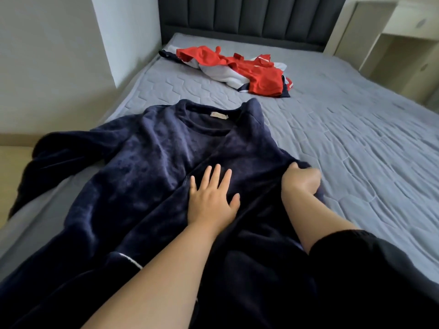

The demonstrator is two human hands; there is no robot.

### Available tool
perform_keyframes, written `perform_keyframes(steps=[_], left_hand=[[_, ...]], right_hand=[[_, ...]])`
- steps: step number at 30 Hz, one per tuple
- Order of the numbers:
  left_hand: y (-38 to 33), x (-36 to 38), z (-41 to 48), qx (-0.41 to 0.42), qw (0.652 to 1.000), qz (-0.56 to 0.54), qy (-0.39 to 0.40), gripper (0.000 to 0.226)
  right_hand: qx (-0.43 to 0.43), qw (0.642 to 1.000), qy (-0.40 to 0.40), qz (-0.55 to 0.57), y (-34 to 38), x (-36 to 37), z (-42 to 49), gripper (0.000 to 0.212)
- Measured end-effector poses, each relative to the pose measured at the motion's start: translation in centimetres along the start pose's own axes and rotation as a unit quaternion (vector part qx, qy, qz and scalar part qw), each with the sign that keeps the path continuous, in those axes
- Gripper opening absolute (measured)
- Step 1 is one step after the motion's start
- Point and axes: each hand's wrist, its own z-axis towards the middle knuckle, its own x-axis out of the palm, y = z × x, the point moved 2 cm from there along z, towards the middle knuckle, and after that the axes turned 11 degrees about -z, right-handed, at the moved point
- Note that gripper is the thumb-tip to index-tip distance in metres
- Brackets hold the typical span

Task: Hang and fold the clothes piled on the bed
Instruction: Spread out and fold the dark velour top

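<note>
The navy fleece top [147,162] lies spread on the left part of the bed [356,150], one sleeve hanging over the edge. Our left hand [211,200] rests flat on its middle, fingers apart, we think to pin the cloth. Our right hand [300,182] is clenched on the top's right side, probably to fold it inward.

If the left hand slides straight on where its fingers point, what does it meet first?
Probably the neckline of the navy fleece top that the left hand presses flat; the red clothes lie farther on.
</note>
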Motion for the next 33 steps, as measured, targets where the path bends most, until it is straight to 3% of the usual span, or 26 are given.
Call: perform_keyframes(steps=[2, 4, 6, 7, 8, 9, 10, 12, 13, 15, 17, 18, 19, 20, 23, 24, 27, 30, 33], left_hand=[[0.0, 0.0, 0.0, 0.0, 1.0, 0.001, 0.002, 0.068], [0.0, 0.0, 0.0, -0.002, 1.0, 0.005, 0.009, 0.068], [-0.1, 0.0, 0.1, -0.002, 1.0, 0.011, 0.011, 0.068], [-0.1, 0.0, 0.1, 0.0, 1.0, 0.015, 0.01, 0.068], [-0.2, 0.0, 0.1, 0.004, 1.0, 0.019, 0.01, 0.068], [-0.2, 0.1, 0.1, 0.007, 1.0, 0.023, 0.01, 0.068], [-0.2, 0.1, 0.1, 0.009, 1.0, 0.026, 0.012, 0.068], [-0.2, 0.3, 0.1, 0.01, 1.0, 0.025, 0.014, 0.068], [-0.1, 0.3, 0.1, 0.01, 1.0, 0.023, 0.014, 0.068], [0.0, 0.3, 0.2, 0.008, 1.0, 0.018, 0.013, 0.068], [0.1, 0.4, 0.2, 0.01, 1.0, 0.023, 0.011, 0.069], [0.0, 0.4, 0.1, 0.012, 0.999, 0.027, 0.013, 0.07], [0.0, 0.4, 0.1, 0.014, 0.999, 0.031, 0.017, 0.071], [0.0, 0.3, 0.1, 0.015, 0.999, 0.034, 0.021, 0.072], [-0.1, 0.0, 0.1, 0.017, 0.999, 0.03, 0.024, 0.073], [-0.1, -0.2, 0.0, 0.02, 0.999, 0.025, 0.024, 0.072], [-0.3, -0.8, -0.3, 0.046, 0.999, 0.013, 0.019, 0.07], [-0.9, -1.4, -1.1, 0.093, 0.994, 0.007, 0.052, 0.069], [-1.2, -1.9, -2.9, 0.095, 0.986, -0.022, 0.138, 0.072]], right_hand=[[-0.062, 0.993, -0.105, 0.006, 1.5, -0.2, -0.3, 0.036], [-0.289, 0.941, -0.156, -0.083, 3.1, -0.4, -1.5, 0.051], [-0.522, 0.821, -0.1, -0.21, 3.6, 0.5, -2.6, 0.05], [-0.587, 0.758, -0.034, -0.281, 3.2, 1.2, -2.4, 0.046], [-0.599, 0.712, 0.05, -0.363, 2.5, 1.8, -1.8, 0.044], [-0.553, 0.693, 0.127, -0.445, 1.7, 2.0, -0.7, 0.047], [-0.472, 0.703, 0.176, -0.502, 1.1, 1.9, 0.7, 0.052], [-0.34, 0.757, 0.182, -0.528, 1.2, 1.6, 2.5, 0.059], [-0.334, 0.776, 0.151, -0.513, 1.5, 1.7, 2.6, 0.06], [-0.439, 0.786, 0.071, -0.429, 2.0, 2.0, 1.0, 0.058], [-0.534, 0.739, 0.105, -0.397, 0.9, 1.8, -0.7, 0.056], [-0.541, 0.713, 0.138, -0.425, -0.3, 1.4, -0.7, 0.055], [-0.509, 0.7, 0.175, -0.47, -1.6, 0.7, 0.1, 0.056], [-0.453, 0.709, 0.195, -0.504, -2.4, -0.2, 1.3, 0.057], [-0.306, 0.796, 0.151, -0.501, -2.9, -2.7, 2.6, 0.061], [-0.317, 0.803, 0.121, -0.49, -3.1, -3.0, 1.7, 0.062], [-0.428, 0.767, 0.092, -0.47, -5.8, -4.0, -2.1, 0.061], [-0.357, 0.78, 0.12, -0.5, -7.9, -6.0, -1.7, 0.058], [-0.304, 0.784, 0.118, -0.528, -7.6, -7.1, -1.3, 0.057]])
